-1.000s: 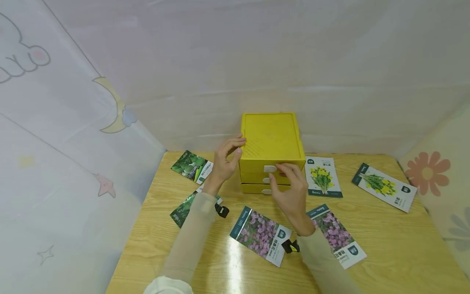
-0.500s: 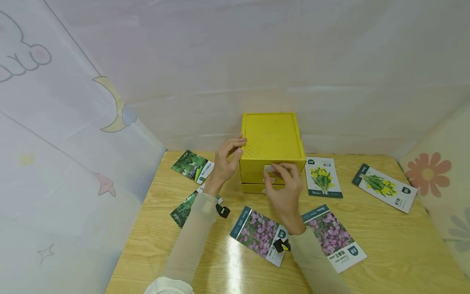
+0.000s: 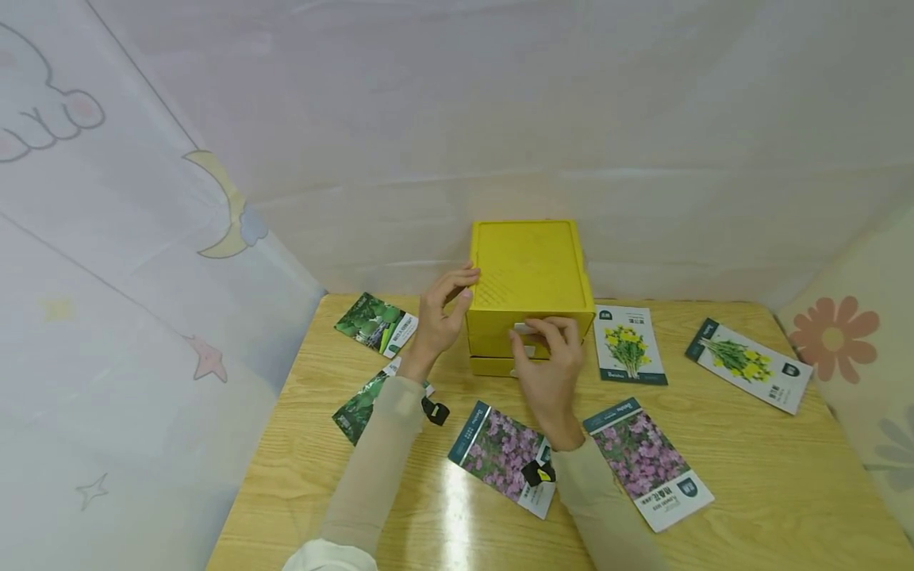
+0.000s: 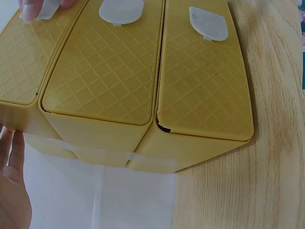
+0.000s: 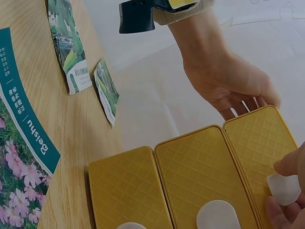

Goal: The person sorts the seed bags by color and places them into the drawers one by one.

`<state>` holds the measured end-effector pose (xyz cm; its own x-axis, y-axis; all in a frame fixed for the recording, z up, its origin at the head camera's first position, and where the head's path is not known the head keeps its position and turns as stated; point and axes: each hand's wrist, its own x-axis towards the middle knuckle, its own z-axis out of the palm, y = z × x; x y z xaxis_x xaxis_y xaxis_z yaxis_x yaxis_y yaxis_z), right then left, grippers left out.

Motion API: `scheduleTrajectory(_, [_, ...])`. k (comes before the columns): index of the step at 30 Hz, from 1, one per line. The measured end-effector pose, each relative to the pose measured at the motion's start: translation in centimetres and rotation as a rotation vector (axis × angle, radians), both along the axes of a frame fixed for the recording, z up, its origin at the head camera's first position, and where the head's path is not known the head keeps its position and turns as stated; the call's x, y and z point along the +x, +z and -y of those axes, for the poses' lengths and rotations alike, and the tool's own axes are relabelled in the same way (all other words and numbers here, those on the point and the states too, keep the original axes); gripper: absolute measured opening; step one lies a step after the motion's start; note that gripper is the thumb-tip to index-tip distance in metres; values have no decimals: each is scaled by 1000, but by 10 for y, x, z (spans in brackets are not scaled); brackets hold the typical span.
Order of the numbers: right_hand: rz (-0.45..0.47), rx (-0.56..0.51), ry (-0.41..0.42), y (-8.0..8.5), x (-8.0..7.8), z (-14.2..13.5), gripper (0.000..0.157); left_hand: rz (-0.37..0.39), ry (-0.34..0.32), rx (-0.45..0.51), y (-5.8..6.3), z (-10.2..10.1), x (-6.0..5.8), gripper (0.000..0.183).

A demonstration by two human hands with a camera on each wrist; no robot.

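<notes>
A yellow three-drawer box (image 3: pixel 528 266) stands at the back of the table. Each patterned drawer front bears a white tab handle (image 4: pixel 121 10). My right hand (image 3: pixel 553 373) is at the front, its thumb and fingertips pinching the top drawer's handle (image 5: pixel 284 187). That drawer front (image 5: pixel 259 143) looks level with the others. My left hand (image 3: pixel 439 313) rests against the box's upper left side. In the left wrist view, part of the left hand (image 4: pixel 13 191) shows beside the top drawer's casing, fingers extended.
Seed packets lie around the box: two green ones (image 3: pixel 376 323) on the left, two pink-flowered ones (image 3: pixel 646 460) in front, and two yellow-flowered ones (image 3: pixel 630 345) on the right. Fabric walls (image 3: pixel 400 198) close off the back and sides of the wooden table (image 3: pixel 750 476).
My right hand has shifted slightly left, and its thumb and fingertips have drawn together at the top handle. My left hand and the box stay in place.
</notes>
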<state>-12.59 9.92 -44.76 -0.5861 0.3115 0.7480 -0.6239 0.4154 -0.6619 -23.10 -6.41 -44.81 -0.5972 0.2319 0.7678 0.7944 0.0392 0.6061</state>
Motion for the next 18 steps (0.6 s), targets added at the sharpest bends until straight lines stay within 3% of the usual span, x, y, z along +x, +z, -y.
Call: scheduleTrajectory(18, [-23,-2,-10,-3,-2,-1,23,-1,-19,-6,4,2,3,22])
